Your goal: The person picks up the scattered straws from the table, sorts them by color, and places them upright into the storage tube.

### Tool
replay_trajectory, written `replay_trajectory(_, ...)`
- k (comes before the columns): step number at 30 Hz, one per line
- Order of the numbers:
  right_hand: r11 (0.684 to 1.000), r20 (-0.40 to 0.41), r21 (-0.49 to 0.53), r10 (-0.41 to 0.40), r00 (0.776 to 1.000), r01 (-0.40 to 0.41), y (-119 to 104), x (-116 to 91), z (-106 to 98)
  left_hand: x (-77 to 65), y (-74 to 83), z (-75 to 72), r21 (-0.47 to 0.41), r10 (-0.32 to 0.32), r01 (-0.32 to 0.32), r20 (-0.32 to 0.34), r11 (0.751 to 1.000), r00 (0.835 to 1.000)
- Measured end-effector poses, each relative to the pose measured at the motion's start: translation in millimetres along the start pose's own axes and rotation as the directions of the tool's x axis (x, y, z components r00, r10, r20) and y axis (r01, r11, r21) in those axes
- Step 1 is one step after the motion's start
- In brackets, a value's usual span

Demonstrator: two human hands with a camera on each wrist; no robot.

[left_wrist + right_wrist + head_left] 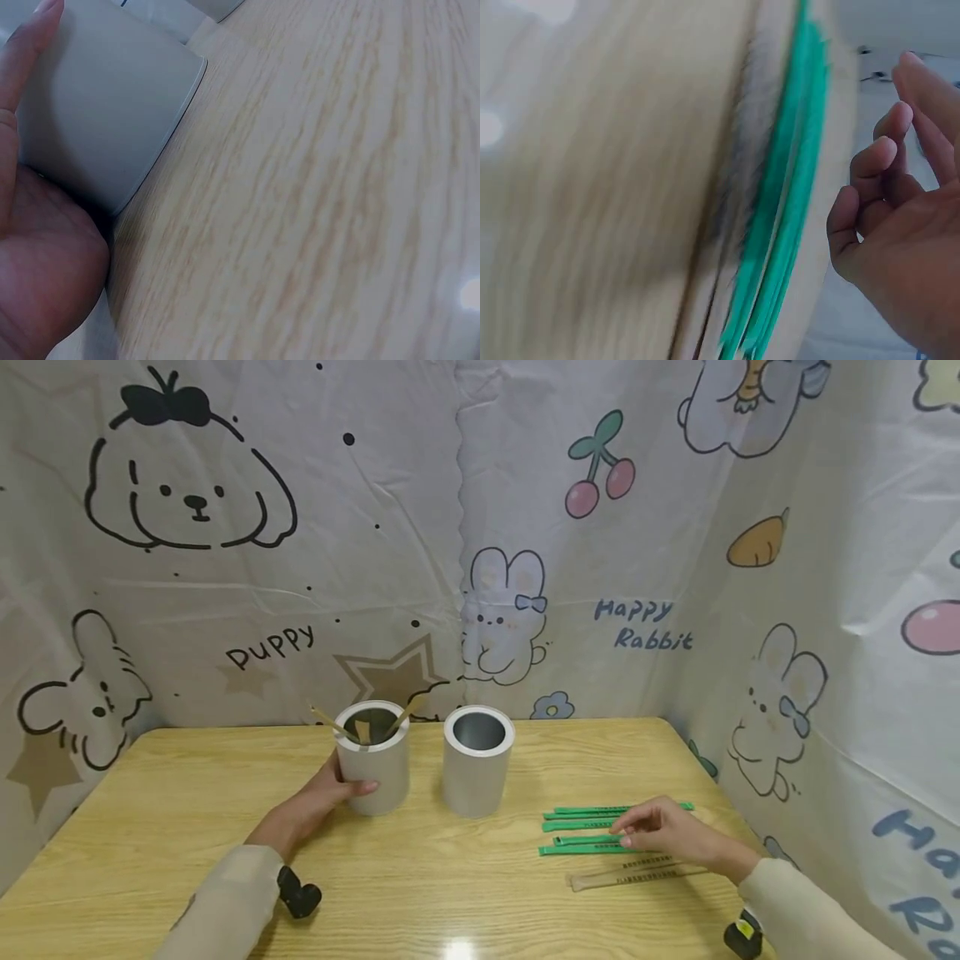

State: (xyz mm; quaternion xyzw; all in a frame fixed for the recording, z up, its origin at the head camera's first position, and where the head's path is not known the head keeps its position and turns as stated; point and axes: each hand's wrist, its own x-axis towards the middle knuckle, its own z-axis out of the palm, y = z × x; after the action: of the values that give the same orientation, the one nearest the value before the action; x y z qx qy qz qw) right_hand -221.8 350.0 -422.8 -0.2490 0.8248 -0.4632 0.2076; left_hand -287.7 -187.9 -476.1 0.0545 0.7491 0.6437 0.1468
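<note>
My left hand (327, 797) grips the left white cylindrical container (378, 777) by its side, thumb across the front; its other fingers are hidden behind. Several thin brown sticks (330, 722) stand in that container and lean against its rim. In the left wrist view the thumb (26, 45) lies along the container wall. My right hand (667, 828) hovers above several slim green-wrapped straws (577, 850), fingers loosely bent. The right wrist view shows nothing between its fingers. Nearer me lie brown-wrapped straws (592, 882), printed with dark lettering, beside the green ones (787, 187).
A second white cylindrical container (475, 781), with a grey inside, stands right of the held one. The wooden table (420, 893) ends at a patterned cloth (360, 527) behind and on the right. Each wrist wears a black camera strap (298, 893).
</note>
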Motion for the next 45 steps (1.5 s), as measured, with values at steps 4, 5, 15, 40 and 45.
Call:
replay_trajectory(4,0.997,0.019,-0.065,-0.052,0.998,0.053,14,-10,1,-1.3,-0.3,-2.3,0.008,-0.01,0.01,-0.004,1.0,1.0)
replay_trajectory(5,0.996,0.016,-0.078,-0.049,0.999,0.05,17,-12,1,-1.4,-0.5,-2.9,0.012,-0.012,0.012,-0.003,1.0,1.0)
replay_trajectory(15,0.987,-0.028,-0.158,-0.023,0.999,0.018,33,-19,3,0.5,-0.4,-1.2,0.015,0.009,-0.009,0.013,1.0,1.0)
replay_trajectory(40,0.924,-0.271,0.367,-0.008,0.962,0.112,-94,49,-26,3.2,0.2,-0.1,-0.01,0.021,-0.021,0.013,1.0,1.0)
replay_trajectory(45,0.703,-0.375,0.638,-0.074,0.924,0.315,-153,100,-7,0.9,0.0,-1.4,-0.024,0.016,-0.016,0.002,1.0,1.0)
